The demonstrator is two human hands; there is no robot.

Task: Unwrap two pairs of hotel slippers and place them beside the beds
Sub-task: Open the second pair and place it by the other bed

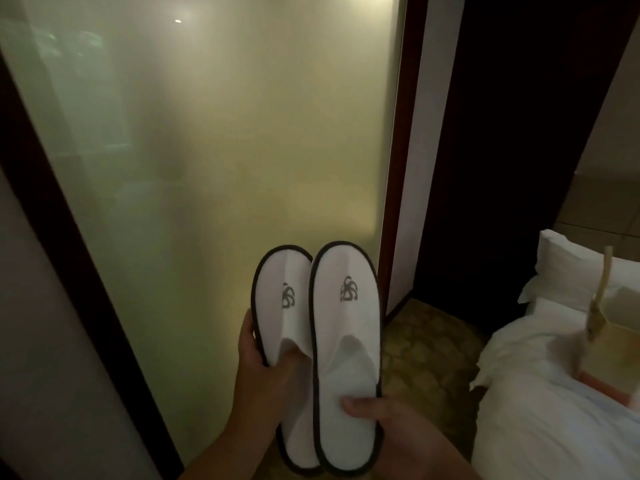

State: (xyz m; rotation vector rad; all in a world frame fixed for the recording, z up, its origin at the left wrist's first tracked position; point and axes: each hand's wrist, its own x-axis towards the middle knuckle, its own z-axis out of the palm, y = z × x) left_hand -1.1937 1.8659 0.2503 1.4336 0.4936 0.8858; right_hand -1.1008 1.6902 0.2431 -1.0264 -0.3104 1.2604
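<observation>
Head view: both hands, left hand (263,372) & right hand (384,419), clutch slippers (343,341) over carpet (429,358), bed (554,410) rt

In the lower middle of the frame I see my left hand (258,365) and my right hand (384,415), both bare. The forearms are bare too. I see no sleeve, ring, watch or glove on them.
</observation>
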